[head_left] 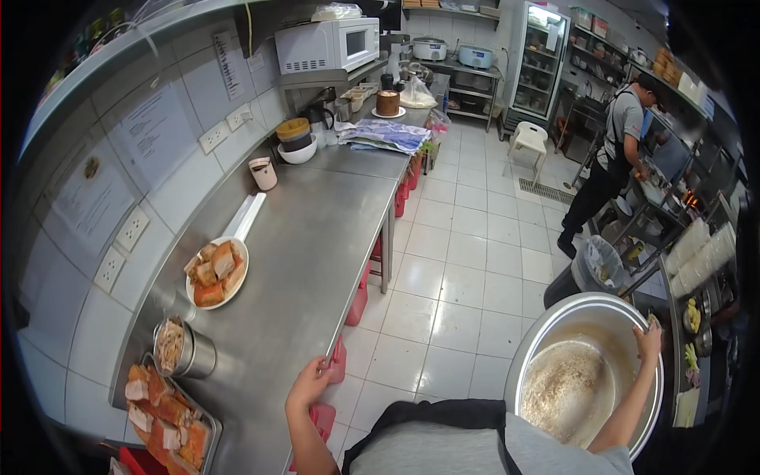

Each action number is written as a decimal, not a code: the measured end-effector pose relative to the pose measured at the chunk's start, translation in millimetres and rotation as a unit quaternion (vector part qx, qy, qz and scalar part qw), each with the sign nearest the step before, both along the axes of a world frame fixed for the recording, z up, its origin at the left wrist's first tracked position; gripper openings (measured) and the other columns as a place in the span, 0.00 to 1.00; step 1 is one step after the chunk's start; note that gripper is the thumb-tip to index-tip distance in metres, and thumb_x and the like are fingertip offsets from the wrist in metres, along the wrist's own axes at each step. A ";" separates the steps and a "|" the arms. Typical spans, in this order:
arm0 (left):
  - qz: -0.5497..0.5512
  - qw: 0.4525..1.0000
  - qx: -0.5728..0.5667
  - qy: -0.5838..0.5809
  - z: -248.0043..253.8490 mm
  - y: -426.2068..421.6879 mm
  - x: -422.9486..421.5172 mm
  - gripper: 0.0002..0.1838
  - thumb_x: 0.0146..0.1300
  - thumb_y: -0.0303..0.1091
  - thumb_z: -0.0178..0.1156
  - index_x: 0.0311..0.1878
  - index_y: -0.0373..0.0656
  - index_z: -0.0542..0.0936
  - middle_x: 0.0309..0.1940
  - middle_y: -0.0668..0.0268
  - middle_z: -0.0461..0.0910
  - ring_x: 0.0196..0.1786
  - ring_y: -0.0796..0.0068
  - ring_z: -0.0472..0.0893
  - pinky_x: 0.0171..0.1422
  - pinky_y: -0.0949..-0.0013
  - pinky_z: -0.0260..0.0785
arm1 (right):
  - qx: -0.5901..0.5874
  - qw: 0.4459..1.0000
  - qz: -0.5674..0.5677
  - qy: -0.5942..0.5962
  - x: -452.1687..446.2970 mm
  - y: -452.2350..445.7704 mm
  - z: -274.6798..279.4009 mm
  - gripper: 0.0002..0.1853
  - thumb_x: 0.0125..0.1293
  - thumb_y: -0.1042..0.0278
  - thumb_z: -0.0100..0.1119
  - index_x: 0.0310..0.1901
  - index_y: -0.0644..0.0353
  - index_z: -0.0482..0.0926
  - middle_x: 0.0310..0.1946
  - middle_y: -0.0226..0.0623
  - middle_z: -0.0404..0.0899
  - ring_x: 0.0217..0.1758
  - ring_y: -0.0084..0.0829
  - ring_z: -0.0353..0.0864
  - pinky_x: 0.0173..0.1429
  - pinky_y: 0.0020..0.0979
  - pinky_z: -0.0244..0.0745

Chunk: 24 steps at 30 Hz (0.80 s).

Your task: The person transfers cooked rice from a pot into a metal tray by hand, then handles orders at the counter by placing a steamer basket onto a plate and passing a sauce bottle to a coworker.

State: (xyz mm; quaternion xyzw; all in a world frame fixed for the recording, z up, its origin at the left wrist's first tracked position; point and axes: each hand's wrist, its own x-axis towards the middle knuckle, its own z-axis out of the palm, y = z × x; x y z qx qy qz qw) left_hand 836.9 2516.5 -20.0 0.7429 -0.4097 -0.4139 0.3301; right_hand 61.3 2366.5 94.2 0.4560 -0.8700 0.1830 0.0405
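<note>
A large metal pot [518, 380] is at my right side, its inside showing brownish residue and a pale, wet-looking bottom. My right forearm crosses over the opening, and my right hand [647, 342] is closed on the far rim; a small greenish bit shows by the fingertips. On the other side, my left hand [309, 384] is at the edge of the steel table [309, 245], fingers loosely bent and apart, holding nothing visible. Whether it touches the edge I cannot tell.
A plate of browned meat pieces [210, 295], a steel container of shreds [198, 352] and a tray of meat [212, 431] line the wall side. Red containers [358, 301] stand under the table. A lined bin [582, 273] and a co-worker [621, 142] are ahead right.
</note>
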 end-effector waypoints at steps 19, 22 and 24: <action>-0.138 0.985 -0.088 -0.064 62.9 -445.1 34.1 0.24 0.61 0.36 0.56 0.60 0.38 0.67 0.50 0.53 0.74 0.48 0.63 0.78 0.51 0.66 0.70 | -0.050 0.993 -0.072 0.079 -37.6 -260.0 -40.9 0.39 0.48 0.65 0.62 0.63 0.62 0.59 0.50 0.54 0.66 0.47 0.52 0.74 0.37 0.40 0.79; -0.193 0.973 -0.124 -0.001 76.0 -528.0 9.4 0.24 0.61 0.37 0.56 0.60 0.39 0.67 0.50 0.53 0.74 0.48 0.63 0.78 0.52 0.66 0.70 | -0.052 0.993 -0.098 0.042 -47.5 -271.1 -32.6 0.38 0.47 0.66 0.60 0.62 0.63 0.60 0.50 0.53 0.66 0.48 0.52 0.73 0.39 0.42 0.78; -0.208 0.971 -0.120 0.016 68.5 -578.8 -4.9 0.25 0.62 0.38 0.55 0.60 0.39 0.67 0.50 0.53 0.74 0.47 0.63 0.78 0.52 0.66 0.70 | -0.046 0.989 -0.141 -0.017 -24.1 -300.2 -6.8 0.36 0.47 0.69 0.61 0.61 0.63 0.62 0.52 0.54 0.66 0.51 0.52 0.72 0.48 0.42 0.74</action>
